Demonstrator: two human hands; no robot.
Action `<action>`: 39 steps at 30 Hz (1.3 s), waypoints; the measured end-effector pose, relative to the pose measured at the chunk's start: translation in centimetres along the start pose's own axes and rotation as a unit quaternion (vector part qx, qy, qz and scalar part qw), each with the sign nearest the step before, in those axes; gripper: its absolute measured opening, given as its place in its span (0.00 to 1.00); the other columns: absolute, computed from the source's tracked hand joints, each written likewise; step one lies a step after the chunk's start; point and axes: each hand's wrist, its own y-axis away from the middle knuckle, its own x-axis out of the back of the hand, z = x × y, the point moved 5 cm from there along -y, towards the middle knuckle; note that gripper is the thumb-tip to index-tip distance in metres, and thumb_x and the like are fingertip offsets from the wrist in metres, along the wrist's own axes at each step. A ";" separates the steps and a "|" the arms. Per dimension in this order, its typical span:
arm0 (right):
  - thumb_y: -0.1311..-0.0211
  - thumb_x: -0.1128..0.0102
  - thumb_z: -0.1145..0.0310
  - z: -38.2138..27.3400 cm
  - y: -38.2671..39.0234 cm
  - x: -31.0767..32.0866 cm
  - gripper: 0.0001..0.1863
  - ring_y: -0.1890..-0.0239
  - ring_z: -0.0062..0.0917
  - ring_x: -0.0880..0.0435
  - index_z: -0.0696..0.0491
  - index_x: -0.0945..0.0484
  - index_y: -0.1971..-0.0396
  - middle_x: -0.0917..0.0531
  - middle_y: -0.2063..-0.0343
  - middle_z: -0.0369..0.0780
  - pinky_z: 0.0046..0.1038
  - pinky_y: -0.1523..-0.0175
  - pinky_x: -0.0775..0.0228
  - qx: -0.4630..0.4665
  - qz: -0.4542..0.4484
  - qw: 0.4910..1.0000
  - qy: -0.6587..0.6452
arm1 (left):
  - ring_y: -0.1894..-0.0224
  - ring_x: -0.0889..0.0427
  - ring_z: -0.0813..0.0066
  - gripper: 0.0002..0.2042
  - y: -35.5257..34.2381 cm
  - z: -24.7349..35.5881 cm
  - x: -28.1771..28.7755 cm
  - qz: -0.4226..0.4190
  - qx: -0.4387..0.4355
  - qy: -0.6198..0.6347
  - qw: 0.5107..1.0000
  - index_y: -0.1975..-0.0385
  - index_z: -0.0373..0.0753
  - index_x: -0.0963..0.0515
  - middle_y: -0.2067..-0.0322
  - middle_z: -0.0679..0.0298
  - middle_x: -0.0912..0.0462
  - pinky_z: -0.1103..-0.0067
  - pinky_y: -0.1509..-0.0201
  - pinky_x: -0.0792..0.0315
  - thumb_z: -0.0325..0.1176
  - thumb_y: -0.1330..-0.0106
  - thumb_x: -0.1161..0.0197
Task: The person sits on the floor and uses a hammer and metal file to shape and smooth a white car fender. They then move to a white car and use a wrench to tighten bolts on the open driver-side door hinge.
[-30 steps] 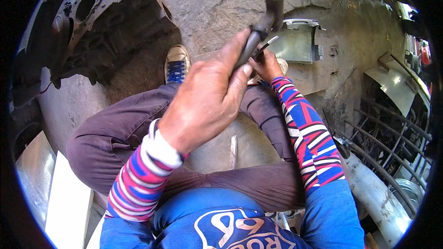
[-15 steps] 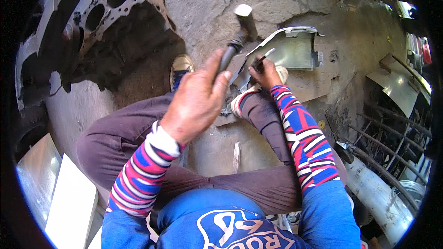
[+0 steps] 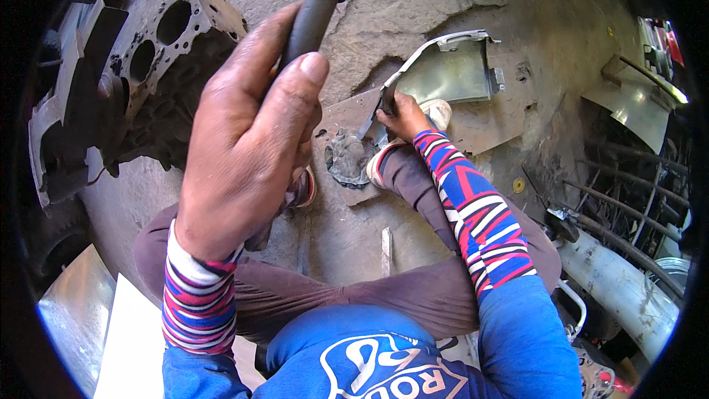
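There is one view only, from a camera worn on the person's head, looking steeply down over the chest and the folded legs to the concrete floor (image 3: 443,0). The wide fisheye lens bends the edges into a dark round rim. The raised left hand (image 3: 244,140) is very near the lens; the right hand (image 3: 402,114) is farther, low by the floor.

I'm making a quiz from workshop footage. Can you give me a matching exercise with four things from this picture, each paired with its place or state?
Things:
1. left hand
2. right hand
3. bent sheet-metal part
4. engine block

Places or states:
A. lies on the ground at upper left, round holes showing
B. raised high, wrapped round a black handle
C. low down, holding a slim tool against the metal
D. silvery, lying just beyond the foot

Pairs: 1-B, 2-C, 3-D, 4-A
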 end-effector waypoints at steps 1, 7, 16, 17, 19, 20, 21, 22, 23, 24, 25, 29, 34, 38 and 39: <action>0.50 0.33 0.66 0.0 0.0 0.0 0.20 0.59 0.52 0.20 0.55 0.25 0.56 0.18 0.66 0.53 0.43 0.56 0.26 0.003 0.000 1.000 0.005 | 0.84 0.37 0.89 0.23 0.4 0.6 0.3 0.023 -0.017 -0.014 0.999 0.34 0.34 0.38 0.80 0.71 0.31 0.89 0.84 0.43 0.38 0.24 0.49; 0.48 0.32 0.65 -0.3 0.1 0.3 0.17 0.62 0.51 0.18 0.58 0.25 0.62 0.18 0.69 0.53 0.41 0.58 0.26 0.018 0.012 1.000 -0.009 | 0.82 0.31 0.80 0.20 2.9 1.2 1.9 0.165 -0.204 0.007 0.965 0.38 0.36 0.34 0.73 0.61 0.26 0.84 0.81 0.37 0.37 0.26 0.50; 0.47 0.31 0.66 -1.0 0.5 0.1 0.15 0.67 0.45 0.17 0.57 0.23 0.62 0.17 0.71 0.50 0.38 0.60 0.26 -0.001 0.003 0.999 -0.039 | 0.56 0.17 0.44 0.21 2.0 -8.6 -0.3 -0.035 -0.030 -0.253 0.966 0.40 0.33 0.31 0.62 0.38 0.21 0.68 0.54 0.25 0.29 0.32 0.42; 0.47 0.31 0.66 -1.2 0.6 0.0 0.16 0.67 0.45 0.17 0.57 0.23 0.62 0.17 0.71 0.50 0.38 0.60 0.26 0.018 0.004 0.999 -0.030 | 0.59 0.14 0.57 0.20 1.8 -8.0 0.2 -0.027 -0.032 -0.220 0.975 0.40 0.35 0.31 0.64 0.41 0.21 0.72 0.54 0.26 0.30 0.30 0.42; 0.48 0.32 0.66 -1.0 0.7 -0.2 0.17 0.65 0.47 0.17 0.56 0.23 0.60 0.17 0.70 0.51 0.39 0.59 0.26 0.015 0.000 1.000 -0.016 | 0.57 0.20 0.72 0.21 1.1 -6.5 0.8 -0.001 -0.017 -0.173 0.985 0.40 0.31 0.31 0.58 0.49 0.18 0.75 0.51 0.27 0.32 0.29 0.41; 0.49 0.32 0.67 -0.7 0.8 -0.4 0.18 0.63 0.49 0.18 0.54 0.23 0.57 0.17 0.69 0.52 0.40 0.59 0.26 0.003 -0.010 1.000 -0.015 | 0.60 0.23 0.76 0.21 0.8 -5.8 1.2 0.019 0.014 -0.167 0.986 0.39 0.31 0.31 0.62 0.54 0.20 0.78 0.56 0.29 0.33 0.29 0.42; 0.50 0.33 0.67 -0.4 0.9 -0.7 0.20 0.62 0.51 0.19 0.52 0.23 0.55 0.18 0.68 0.52 0.41 0.58 0.26 -0.023 -0.027 0.999 -0.007 | 0.64 0.25 0.80 0.21 0.8 -4.6 1.2 0.016 0.006 -0.118 0.993 0.39 0.31 0.32 0.65 0.59 0.22 0.81 0.61 0.31 0.33 0.28 0.42; 0.50 0.33 0.67 -0.5 1.0 -0.8 0.20 0.61 0.51 0.19 0.52 0.23 0.55 0.18 0.67 0.52 0.41 0.58 0.26 -0.007 -0.018 1.000 -0.015 | 0.68 0.28 0.84 0.21 0.9 -3.3 1.5 0.018 0.001 -0.108 0.994 0.38 0.31 0.32 0.68 0.64 0.24 0.84 0.66 0.33 0.33 0.28 0.42; 0.50 0.33 0.67 -0.5 1.0 -0.8 0.20 0.61 0.51 0.19 0.52 0.23 0.55 0.18 0.67 0.52 0.42 0.57 0.26 -0.005 -0.014 1.000 -0.016 | 0.71 0.31 0.88 0.22 1.3 -2.2 1.7 0.034 0.004 -0.066 0.997 0.38 0.31 0.32 0.71 0.69 0.26 0.87 0.71 0.35 0.34 0.27 0.42; 0.50 0.33 0.67 -0.3 1.1 -0.9 0.20 0.61 0.51 0.19 0.52 0.23 0.55 0.18 0.67 0.52 0.42 0.57 0.26 -0.017 -0.018 1.000 -0.008 | 0.81 0.35 0.89 0.23 1.6 -0.7 1.8 0.050 -0.044 -0.079 0.995 0.33 0.38 0.36 0.76 0.72 0.29 0.90 0.82 0.42 0.37 0.26 0.45; 0.50 0.33 0.67 -0.6 1.1 -0.8 0.20 0.60 0.51 0.19 0.52 0.23 0.55 0.17 0.66 0.52 0.42 0.57 0.26 0.003 -0.004 1.000 -0.021 | 0.81 0.34 0.87 0.23 2.0 0.6 2.0 0.062 -0.102 -0.051 0.991 0.33 0.38 0.37 0.75 0.69 0.28 0.90 0.82 0.42 0.36 0.25 0.48; 0.51 0.33 0.67 -1.1 1.3 -0.6 0.20 0.60 0.51 0.19 0.52 0.22 0.55 0.17 0.66 0.52 0.42 0.56 0.26 -0.003 -0.002 1.000 -0.022 | 0.79 0.32 0.76 0.23 3.4 -0.3 1.2 0.123 -0.178 0.002 0.976 0.34 0.37 0.39 0.74 0.60 0.26 0.82 0.79 0.37 0.38 0.26 0.48; 0.48 0.31 0.64 -1.6 1.7 -0.7 0.16 0.65 0.48 0.17 0.58 0.22 0.65 0.18 0.72 0.52 0.40 0.59 0.26 -0.008 -0.011 1.000 -0.001 | 0.60 0.21 0.36 0.13 3.8 -10.9 -1.5 -0.077 0.115 -0.321 0.937 0.49 0.36 0.30 0.68 0.38 0.21 0.57 0.58 0.27 0.31 0.31 0.44; 0.49 0.31 0.65 -1.9 1.6 -0.5 0.15 0.69 0.47 0.18 0.59 0.23 0.68 0.19 0.75 0.52 0.39 0.63 0.26 0.024 0.030 0.999 -0.021 | 0.76 0.20 0.53 0.14 3.4 -9.3 0.1 -0.046 0.031 -0.270 0.961 0.48 0.33 0.28 0.76 0.50 0.22 0.69 0.70 0.29 0.33 0.29 0.43; 0.49 0.31 0.65 -1.9 1.6 -0.6 0.15 0.69 0.47 0.18 0.59 0.23 0.68 0.19 0.75 0.52 0.38 0.63 0.26 0.020 0.029 0.999 -0.016 | 0.79 0.23 0.65 0.15 3.5 -8.2 0.3 -0.029 0.039 -0.189 0.981 0.47 0.33 0.28 0.78 0.57 0.24 0.75 0.74 0.31 0.34 0.28 0.43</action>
